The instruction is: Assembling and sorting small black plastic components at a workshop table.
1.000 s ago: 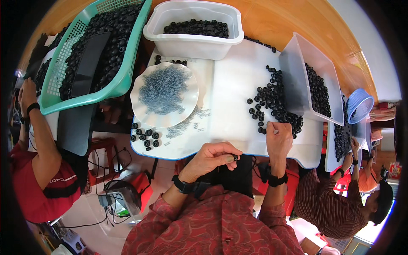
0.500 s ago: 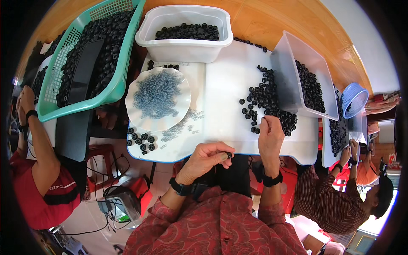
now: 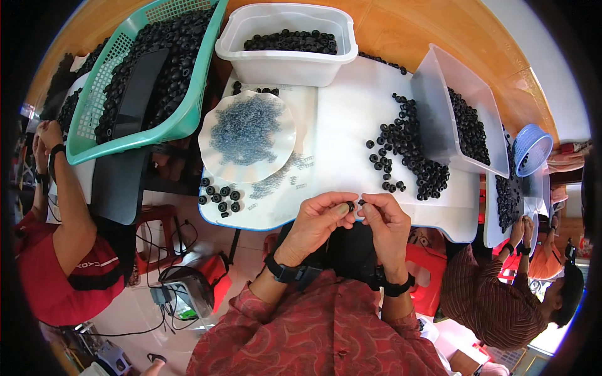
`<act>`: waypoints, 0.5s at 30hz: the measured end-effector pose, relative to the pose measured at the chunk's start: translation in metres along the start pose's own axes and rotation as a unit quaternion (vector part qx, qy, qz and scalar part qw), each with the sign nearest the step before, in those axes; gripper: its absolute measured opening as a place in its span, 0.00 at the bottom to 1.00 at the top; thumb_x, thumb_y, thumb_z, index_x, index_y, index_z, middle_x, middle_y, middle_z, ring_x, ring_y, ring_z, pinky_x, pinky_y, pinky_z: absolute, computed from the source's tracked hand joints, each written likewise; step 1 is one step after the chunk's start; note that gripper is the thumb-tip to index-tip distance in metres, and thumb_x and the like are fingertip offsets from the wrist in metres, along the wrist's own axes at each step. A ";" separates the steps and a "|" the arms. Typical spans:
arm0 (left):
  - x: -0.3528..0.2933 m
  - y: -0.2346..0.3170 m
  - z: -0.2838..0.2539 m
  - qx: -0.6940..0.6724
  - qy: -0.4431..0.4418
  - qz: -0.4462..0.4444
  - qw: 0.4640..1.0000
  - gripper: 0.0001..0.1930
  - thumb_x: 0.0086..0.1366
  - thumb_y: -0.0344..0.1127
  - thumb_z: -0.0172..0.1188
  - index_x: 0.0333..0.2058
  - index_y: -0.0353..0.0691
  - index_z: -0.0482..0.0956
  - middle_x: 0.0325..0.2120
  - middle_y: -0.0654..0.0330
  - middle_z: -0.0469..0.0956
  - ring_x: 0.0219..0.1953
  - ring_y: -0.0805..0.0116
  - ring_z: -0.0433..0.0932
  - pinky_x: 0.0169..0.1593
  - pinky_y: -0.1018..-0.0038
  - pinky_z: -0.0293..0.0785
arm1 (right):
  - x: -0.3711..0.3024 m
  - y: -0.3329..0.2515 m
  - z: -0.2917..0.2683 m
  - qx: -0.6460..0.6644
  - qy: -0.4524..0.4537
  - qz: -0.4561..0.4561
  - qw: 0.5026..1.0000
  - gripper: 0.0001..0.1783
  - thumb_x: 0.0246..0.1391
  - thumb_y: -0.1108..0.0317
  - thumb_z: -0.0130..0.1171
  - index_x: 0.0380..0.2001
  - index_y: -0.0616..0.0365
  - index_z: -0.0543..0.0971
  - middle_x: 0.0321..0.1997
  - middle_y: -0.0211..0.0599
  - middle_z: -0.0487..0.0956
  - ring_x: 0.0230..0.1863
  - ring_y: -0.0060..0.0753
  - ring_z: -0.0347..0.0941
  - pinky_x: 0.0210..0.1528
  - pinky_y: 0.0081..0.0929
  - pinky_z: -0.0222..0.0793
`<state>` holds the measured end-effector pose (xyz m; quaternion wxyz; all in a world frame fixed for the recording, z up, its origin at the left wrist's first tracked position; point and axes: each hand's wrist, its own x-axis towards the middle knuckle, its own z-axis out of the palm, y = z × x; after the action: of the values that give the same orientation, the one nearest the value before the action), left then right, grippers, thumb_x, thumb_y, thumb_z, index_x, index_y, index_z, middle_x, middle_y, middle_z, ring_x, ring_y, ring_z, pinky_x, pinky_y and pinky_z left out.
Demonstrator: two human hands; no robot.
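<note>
My left hand point(image 3: 313, 225) pinches a small black round part point(image 3: 350, 205) between thumb and fingers, just in front of the table's near edge. Close beside it, the fingertips of my right hand point(image 3: 387, 229) are pressed together at a small dark piece point(image 3: 362, 202), mostly hidden and too small to name. The hands almost touch. Beyond them to the right lies a pile of black ring-shaped parts point(image 3: 414, 150). On the left, a white wavy-edged plate point(image 3: 251, 174) holds a heap of tiny bluish clear pieces point(image 3: 244, 131), some spilled beside it. Several black parts point(image 3: 222, 197) stand near the left corner.
A white tub point(image 3: 282, 72) and a translucent bin point(image 3: 434, 94) hold more black parts at the back and right. A green basket point(image 3: 157, 136) full of them stands left, a dark flat piece on top. People work on both sides; cables point(image 3: 166, 304) lie on the floor.
My right hand has come back from the black pile to meet my left hand, which stays pinched on its black part. The whole view has shifted slightly.
</note>
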<state>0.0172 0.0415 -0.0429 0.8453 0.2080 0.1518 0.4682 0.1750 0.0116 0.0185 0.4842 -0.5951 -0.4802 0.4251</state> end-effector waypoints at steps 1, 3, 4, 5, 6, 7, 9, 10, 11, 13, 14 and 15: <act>0.000 -0.001 -0.001 0.006 -0.001 0.002 1.000 0.14 0.71 0.27 0.54 0.53 0.30 0.76 0.41 0.56 0.80 0.38 0.72 0.79 0.43 0.76 0.78 | -0.001 0.000 0.001 -0.008 -0.010 -0.014 1.000 0.10 0.62 0.77 0.57 0.46 0.63 0.79 0.40 0.31 0.80 0.36 0.18 0.76 0.38 0.16 0.71; -0.001 0.000 0.002 0.008 0.007 -0.003 1.000 0.14 0.71 0.27 0.54 0.53 0.30 0.76 0.41 0.56 0.80 0.38 0.72 0.79 0.43 0.76 0.78 | -0.002 -0.001 0.004 0.007 -0.010 -0.017 1.000 0.11 0.62 0.77 0.57 0.47 0.63 0.79 0.39 0.30 0.80 0.36 0.17 0.76 0.38 0.16 0.71; -0.002 0.000 0.003 0.011 0.014 -0.007 1.000 0.14 0.71 0.26 0.54 0.53 0.30 0.76 0.41 0.56 0.80 0.38 0.72 0.79 0.43 0.76 0.79 | -0.003 -0.001 0.006 0.021 -0.011 -0.020 1.000 0.11 0.62 0.77 0.58 0.47 0.63 0.79 0.39 0.29 0.80 0.36 0.17 0.75 0.38 0.15 0.71; -0.002 0.000 0.002 0.011 0.014 -0.007 1.000 0.14 0.71 0.26 0.54 0.53 0.30 0.76 0.41 0.56 0.80 0.38 0.72 0.79 0.43 0.76 0.79 | -0.003 -0.002 0.009 0.021 -0.011 -0.020 1.000 0.11 0.62 0.77 0.58 0.47 0.63 0.79 0.39 0.29 0.80 0.36 0.17 0.75 0.38 0.15 0.71; -0.003 0.000 0.001 0.015 0.011 -0.003 1.000 0.14 0.71 0.26 0.54 0.53 0.30 0.76 0.41 0.56 0.80 0.38 0.72 0.79 0.43 0.76 0.79 | -0.004 -0.003 0.012 0.039 0.008 -0.017 0.999 0.11 0.62 0.77 0.58 0.47 0.63 0.79 0.38 0.29 0.80 0.36 0.16 0.75 0.38 0.15 0.71; -0.003 -0.001 0.000 0.019 0.008 0.000 1.000 0.14 0.71 0.26 0.54 0.53 0.30 0.76 0.41 0.56 0.80 0.38 0.72 0.79 0.43 0.76 0.79 | -0.004 -0.004 0.013 0.056 0.028 -0.014 0.998 0.11 0.62 0.77 0.58 0.47 0.63 0.79 0.37 0.28 0.80 0.36 0.15 0.75 0.38 0.15 0.70; -0.004 0.000 0.003 0.012 0.008 -0.004 1.000 0.14 0.71 0.27 0.54 0.53 0.29 0.76 0.41 0.56 0.80 0.38 0.72 0.79 0.43 0.76 0.79 | -0.006 -0.001 0.010 0.029 0.020 -0.029 0.999 0.11 0.62 0.77 0.58 0.47 0.63 0.80 0.37 0.28 0.80 0.36 0.16 0.75 0.38 0.15 0.70; -0.004 0.001 0.004 0.005 0.009 -0.007 1.000 0.14 0.71 0.27 0.54 0.53 0.29 0.76 0.41 0.56 0.80 0.38 0.72 0.79 0.43 0.76 0.79 | -0.006 0.000 0.009 0.001 0.012 -0.044 0.999 0.11 0.61 0.77 0.58 0.47 0.63 0.80 0.37 0.28 0.80 0.36 0.16 0.75 0.37 0.15 0.70; -0.004 0.001 0.004 0.005 0.009 -0.008 1.000 0.14 0.71 0.27 0.54 0.53 0.29 0.76 0.41 0.56 0.80 0.38 0.72 0.79 0.43 0.76 0.79 | -0.006 0.001 0.008 0.001 0.013 -0.044 0.999 0.11 0.61 0.77 0.58 0.47 0.63 0.80 0.37 0.28 0.80 0.36 0.16 0.75 0.37 0.15 0.70; -0.004 0.000 0.005 0.001 0.001 0.000 1.000 0.14 0.71 0.27 0.54 0.53 0.29 0.75 0.41 0.55 0.80 0.38 0.72 0.79 0.43 0.76 0.79 | -0.007 0.002 0.007 0.004 0.013 -0.055 0.998 0.09 0.60 0.77 0.59 0.45 0.63 0.80 0.37 0.28 0.79 0.35 0.16 0.75 0.36 0.15 0.72; -0.003 0.000 0.006 0.001 0.002 -0.001 1.000 0.14 0.71 0.27 0.54 0.53 0.29 0.75 0.41 0.55 0.80 0.38 0.72 0.79 0.43 0.76 0.79 | -0.008 0.001 0.007 0.004 0.013 -0.054 0.998 0.09 0.60 0.77 0.59 0.45 0.63 0.80 0.37 0.28 0.79 0.35 0.16 0.75 0.36 0.15 0.72; -0.003 0.001 0.008 -0.017 0.005 -0.003 1.000 0.14 0.71 0.27 0.54 0.53 0.29 0.75 0.40 0.55 0.80 0.38 0.72 0.79 0.42 0.76 0.78 | -0.008 -0.001 0.009 0.020 0.023 -0.043 0.999 0.09 0.60 0.77 0.60 0.44 0.63 0.80 0.37 0.29 0.79 0.35 0.16 0.74 0.36 0.15 0.71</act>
<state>0.0189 0.0377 -0.0354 0.8492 0.1903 0.1489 0.4694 0.1649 0.0049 0.0187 0.5247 -0.5739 -0.4857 0.3992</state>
